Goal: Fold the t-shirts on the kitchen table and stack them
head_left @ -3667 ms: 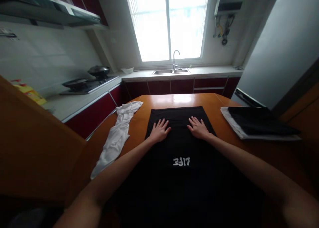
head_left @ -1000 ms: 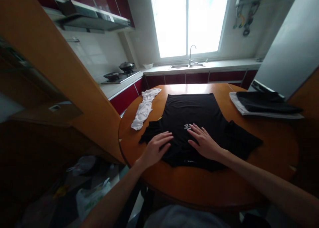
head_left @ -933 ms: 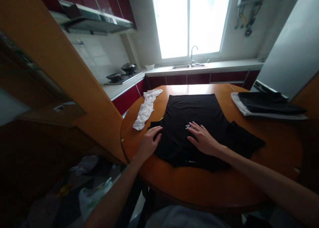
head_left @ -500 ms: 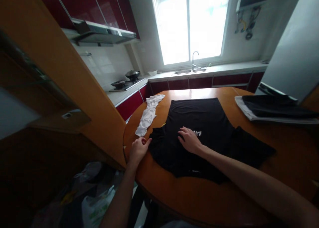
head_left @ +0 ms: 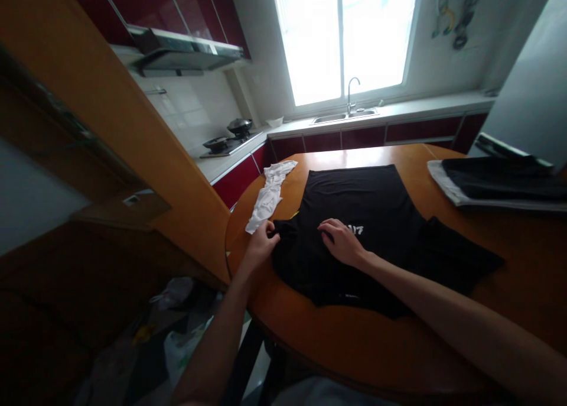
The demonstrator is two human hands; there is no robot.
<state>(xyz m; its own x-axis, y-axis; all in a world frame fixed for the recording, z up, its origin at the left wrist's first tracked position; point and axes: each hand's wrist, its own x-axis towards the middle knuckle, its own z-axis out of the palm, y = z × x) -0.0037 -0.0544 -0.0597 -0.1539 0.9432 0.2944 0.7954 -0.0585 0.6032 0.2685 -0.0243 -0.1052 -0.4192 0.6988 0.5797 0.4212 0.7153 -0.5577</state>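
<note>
A black T-shirt (head_left: 367,217) with white lettering lies spread on the round wooden table (head_left: 398,341). My left hand (head_left: 262,244) pinches the edge of the shirt's left sleeve near the table's left rim. My right hand (head_left: 342,240) rests on the middle of the shirt beside the lettering, its fingers curled down onto the cloth. The shirt's right sleeve (head_left: 460,255) lies flat on the table.
A crumpled white cloth (head_left: 270,194) lies on the table's left side. A stack of folded dark and white clothes (head_left: 496,181) sits at the right. Behind are the kitchen counter, sink (head_left: 345,116) and stove (head_left: 225,141). Bags lie on the floor at lower left.
Both hands slid from the shirt's far hem to its near part. My left hand moved out to the left sleeve and closed on its edge; my right hand stayed on the middle.
</note>
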